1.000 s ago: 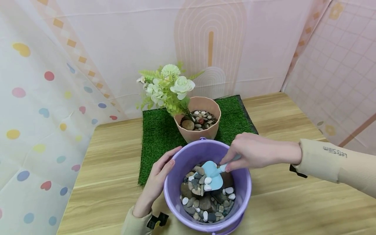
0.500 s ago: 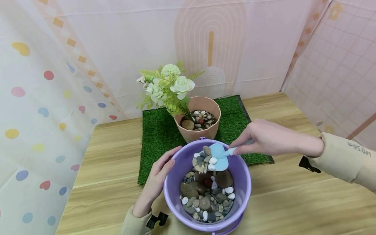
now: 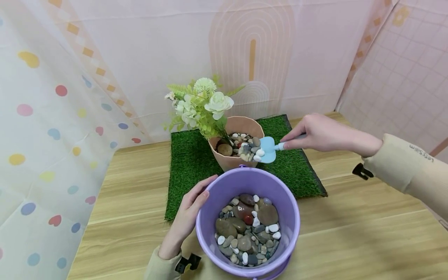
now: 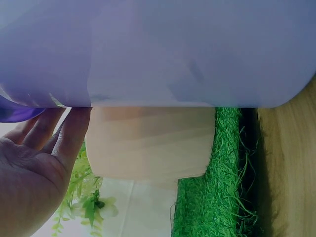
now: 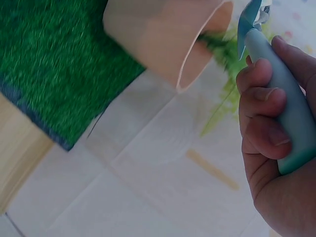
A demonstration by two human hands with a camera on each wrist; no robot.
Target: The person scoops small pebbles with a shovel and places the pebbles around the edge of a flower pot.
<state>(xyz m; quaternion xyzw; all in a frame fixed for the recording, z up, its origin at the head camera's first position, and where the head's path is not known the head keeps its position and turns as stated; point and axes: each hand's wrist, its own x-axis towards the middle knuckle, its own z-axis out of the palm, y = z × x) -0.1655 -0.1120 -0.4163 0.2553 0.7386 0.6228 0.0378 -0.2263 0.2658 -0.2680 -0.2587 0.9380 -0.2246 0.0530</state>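
Observation:
A light blue hand trowel (image 3: 268, 149) carries a heap of grey, tan and white pebbles (image 3: 250, 151) at the right rim of the pink flowerpot (image 3: 233, 161). My right hand (image 3: 320, 133) holds its handle; the right wrist view shows the fingers curled round that handle (image 5: 284, 103). In the pot lie more pebbles and a round tan stone, beside white flowers (image 3: 218, 104) with green leaves. Nearer stands a purple bucket (image 3: 294, 217) with stones of mixed sizes (image 3: 245, 233) on its bottom. My left hand (image 3: 190, 206) rests against the bucket's left side, fingers nearly straight.
The pot stands on a green artificial turf mat (image 3: 187, 167) on a wooden table (image 3: 133, 202). Patterned cloth (image 3: 168, 50) hangs behind the table and along both sides. The bucket's purple handle (image 3: 274, 273) hangs at its near side.
My right hand has lifted the loaded trowel out of the bucket and moved it away from me to the pot's rim. The left hand has stayed at the bucket.

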